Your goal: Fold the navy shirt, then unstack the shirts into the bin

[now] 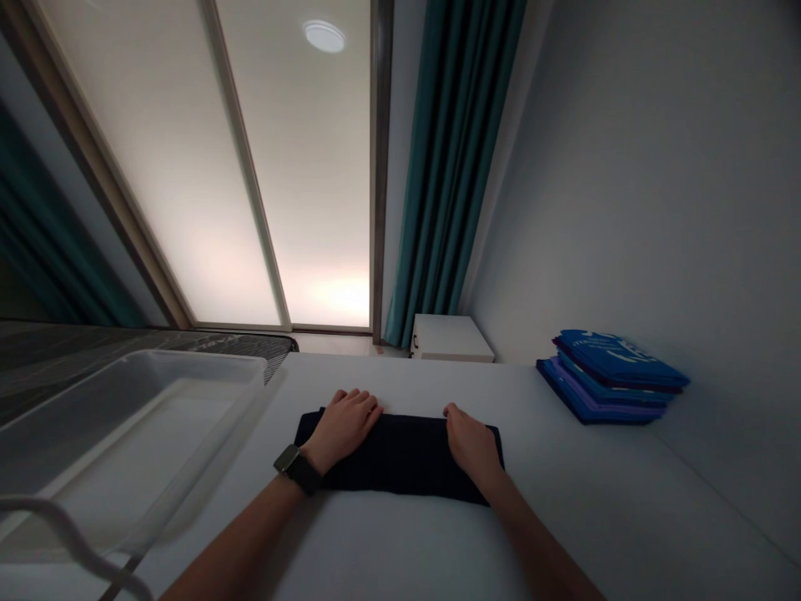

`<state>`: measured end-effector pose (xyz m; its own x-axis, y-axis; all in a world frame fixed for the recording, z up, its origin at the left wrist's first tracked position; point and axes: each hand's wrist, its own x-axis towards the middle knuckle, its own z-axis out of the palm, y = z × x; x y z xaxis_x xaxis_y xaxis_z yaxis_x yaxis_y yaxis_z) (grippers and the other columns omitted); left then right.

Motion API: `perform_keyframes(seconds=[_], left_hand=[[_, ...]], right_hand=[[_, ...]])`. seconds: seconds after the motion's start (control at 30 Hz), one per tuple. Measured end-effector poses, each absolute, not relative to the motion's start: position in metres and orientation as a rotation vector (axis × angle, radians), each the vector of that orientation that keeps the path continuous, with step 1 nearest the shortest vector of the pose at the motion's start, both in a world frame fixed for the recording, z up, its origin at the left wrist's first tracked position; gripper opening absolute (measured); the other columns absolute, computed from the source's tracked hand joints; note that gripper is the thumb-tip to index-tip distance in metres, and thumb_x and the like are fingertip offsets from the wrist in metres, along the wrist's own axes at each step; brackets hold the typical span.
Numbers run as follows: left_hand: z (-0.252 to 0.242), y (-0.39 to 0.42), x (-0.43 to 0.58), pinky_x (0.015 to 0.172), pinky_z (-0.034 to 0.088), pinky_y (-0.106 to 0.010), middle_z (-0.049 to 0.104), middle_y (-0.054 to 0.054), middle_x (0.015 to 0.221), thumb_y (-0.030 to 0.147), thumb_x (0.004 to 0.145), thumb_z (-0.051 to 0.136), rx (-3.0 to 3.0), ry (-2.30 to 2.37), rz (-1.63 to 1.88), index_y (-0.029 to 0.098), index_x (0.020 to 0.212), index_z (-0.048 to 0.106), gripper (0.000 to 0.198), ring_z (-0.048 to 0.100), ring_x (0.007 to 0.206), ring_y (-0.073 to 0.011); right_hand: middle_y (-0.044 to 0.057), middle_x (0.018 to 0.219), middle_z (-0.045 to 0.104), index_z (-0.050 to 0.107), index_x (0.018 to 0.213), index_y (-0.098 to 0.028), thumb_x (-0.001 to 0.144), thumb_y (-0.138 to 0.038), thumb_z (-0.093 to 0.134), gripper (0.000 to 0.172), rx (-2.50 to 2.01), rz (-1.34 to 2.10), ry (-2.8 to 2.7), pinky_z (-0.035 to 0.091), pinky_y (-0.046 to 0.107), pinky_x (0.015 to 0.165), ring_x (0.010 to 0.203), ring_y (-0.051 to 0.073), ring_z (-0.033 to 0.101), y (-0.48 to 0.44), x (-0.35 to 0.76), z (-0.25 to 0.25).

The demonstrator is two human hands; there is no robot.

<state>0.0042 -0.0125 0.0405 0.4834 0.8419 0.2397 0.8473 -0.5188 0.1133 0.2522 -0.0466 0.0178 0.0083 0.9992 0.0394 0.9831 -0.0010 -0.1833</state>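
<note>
A dark navy folded cloth [406,455] lies on the white table [563,501] in front of me. My left hand [344,426], with a black watch on its wrist, rests palm down on the cloth's left part, fingers together and stretched flat. My right hand [471,442] lies flat on the cloth's right part, fingers curled over its far edge. Neither hand lifts anything.
A clear plastic bin [143,434] stands at the table's left. A stack of folded blue and purple garments [610,376] sits at the right against the wall. A white box [450,338] and a teal curtain [450,167] stand beyond the far edge.
</note>
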Motion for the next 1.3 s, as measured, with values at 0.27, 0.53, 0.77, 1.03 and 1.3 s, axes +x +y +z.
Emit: perform_keyframes(seconds=[0.27,0.53,0.77,1.03,1.3], left_hand=[[0.03,-0.006,0.015,0.073,0.043,-0.032,0.069,-0.008,0.086,0.039,0.1,0.03,-2.805,-1.514,-0.203,0.019,0.086,0.064,0.042,0.065,0.082,-0.0225],[0.028,-0.002,-0.002,0.072,0.044,-0.032,0.071,-0.01,0.086,0.045,0.099,0.027,-2.579,-1.849,-0.244,0.019,0.079,0.067,0.052,0.067,0.083,-0.0243],[0.021,0.003,-0.01,0.073,0.043,-0.029,0.066,-0.008,0.085,0.038,0.098,0.036,-2.522,-1.845,-0.314,0.019,0.082,0.062,0.036,0.061,0.09,-0.0222],[0.017,0.006,-0.011,0.076,0.045,-0.032,0.065,-0.008,0.085,0.036,0.098,0.036,-2.516,-1.823,-0.37,0.018,0.079,0.061,0.036,0.061,0.089,-0.0236],[0.016,0.006,-0.011,0.08,0.044,-0.033,0.065,-0.008,0.084,0.034,0.098,0.037,-2.528,-1.824,-0.385,0.018,0.078,0.061,0.035,0.061,0.088,-0.0231]], right_hand=[[0.007,0.101,0.069,0.055,0.106,-0.021,0.097,-0.019,0.026,0.031,-2.111,0.168,-2.063,0.039,0.026,0.067,0.09,0.018,0.065,-0.045,0.253,0.012],[0.007,0.105,0.064,0.055,0.109,-0.021,0.097,-0.022,0.029,0.028,-2.127,0.051,-2.107,0.04,0.027,0.065,0.083,0.018,0.065,-0.044,0.252,0.013],[0.008,0.108,0.061,0.055,0.109,-0.022,0.098,-0.028,0.031,0.027,-2.134,0.001,-2.077,0.042,0.027,0.065,0.081,0.018,0.065,-0.039,0.251,0.012],[0.014,0.115,0.061,0.054,0.123,-0.018,0.097,-0.029,0.035,0.034,-1.997,-0.15,-2.064,0.04,0.038,0.09,0.109,0.026,0.055,-0.053,0.244,0.03],[0.014,0.145,0.044,0.042,0.141,-0.01,0.098,-0.036,0.03,0.052,-1.681,-0.046,-2.328,0.018,0.043,0.115,0.136,0.025,0.034,-0.08,0.203,0.017]])
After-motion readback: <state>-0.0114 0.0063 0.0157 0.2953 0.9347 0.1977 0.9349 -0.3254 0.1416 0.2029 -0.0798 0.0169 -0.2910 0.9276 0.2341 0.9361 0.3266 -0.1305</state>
